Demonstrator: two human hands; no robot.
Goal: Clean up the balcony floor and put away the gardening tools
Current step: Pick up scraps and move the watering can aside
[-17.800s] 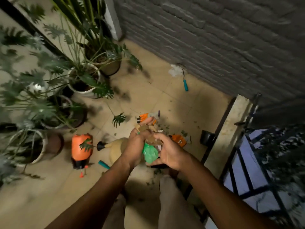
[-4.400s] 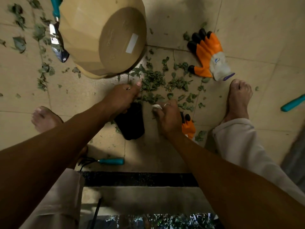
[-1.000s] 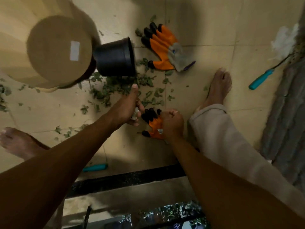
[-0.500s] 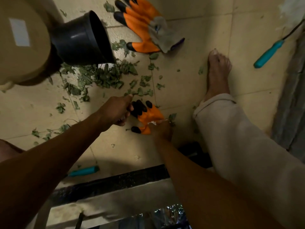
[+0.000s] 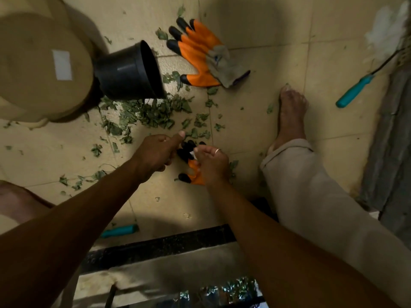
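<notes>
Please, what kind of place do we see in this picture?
Most likely a home balcony used for potted plants. The signs: a tiled floor strewn with cut leaves, a tipped black plant pot, an orange gardening glove, and a railing at the edge with foliage beyond.

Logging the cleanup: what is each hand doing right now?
Left hand: closed, contents not visible.
Right hand: on the orange glove, grip unclear.

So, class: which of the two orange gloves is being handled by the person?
The lower glove, between both hands. The other glove lies untouched beside the black pot.
</notes>
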